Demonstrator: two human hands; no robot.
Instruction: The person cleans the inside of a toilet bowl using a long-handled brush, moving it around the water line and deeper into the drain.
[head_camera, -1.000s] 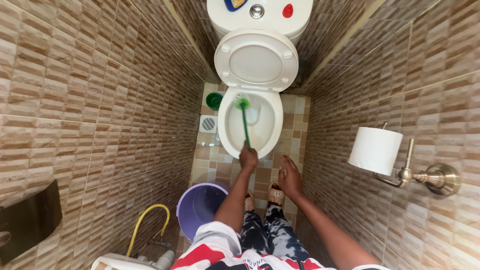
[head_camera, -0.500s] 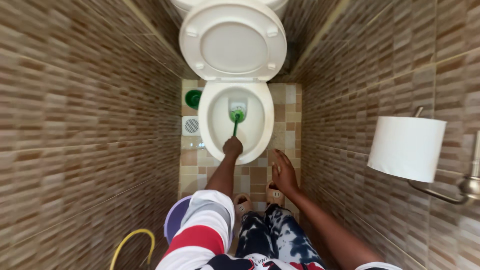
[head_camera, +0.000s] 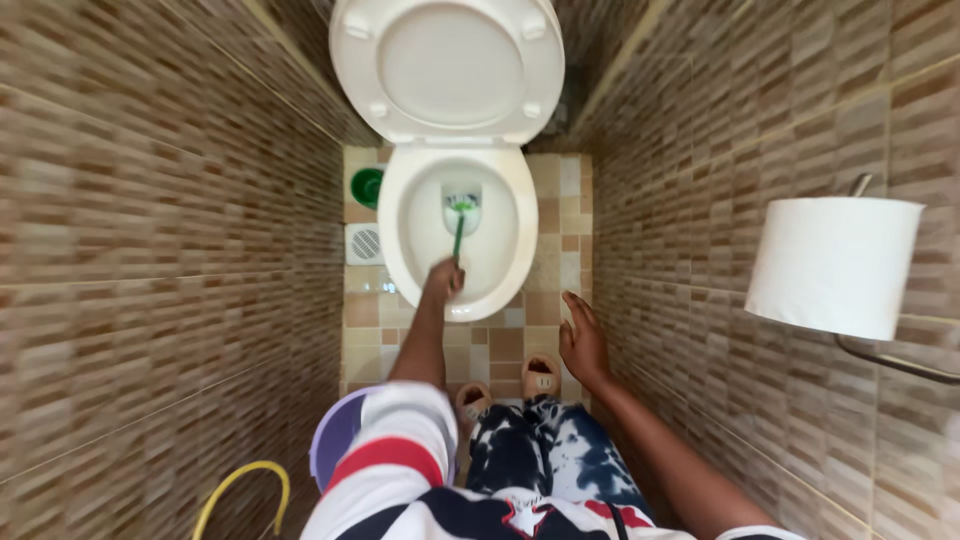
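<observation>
My left hand (head_camera: 443, 279) grips the green handle of a toilet brush (head_camera: 459, 232) whose head reaches down into the drain of the white toilet bowl (head_camera: 404, 232). The seat and lid (head_camera: 450, 65) stand raised behind the bowl. My right hand (head_camera: 584, 340) hangs free beside the bowl's right front, fingers spread, holding nothing.
A green brush holder (head_camera: 367, 186) and a white floor drain (head_camera: 365, 243) sit left of the bowl. A purple bucket (head_camera: 333, 446) and a yellow hose (head_camera: 232, 492) lie at lower left. A toilet paper roll (head_camera: 836, 265) juts from the right wall. Tiled walls close in on both sides.
The view has moved closer to the toilet. My left hand has pushed the brush from the bowl's far rim down into the drain. My right hand stays open beside the bowl.
</observation>
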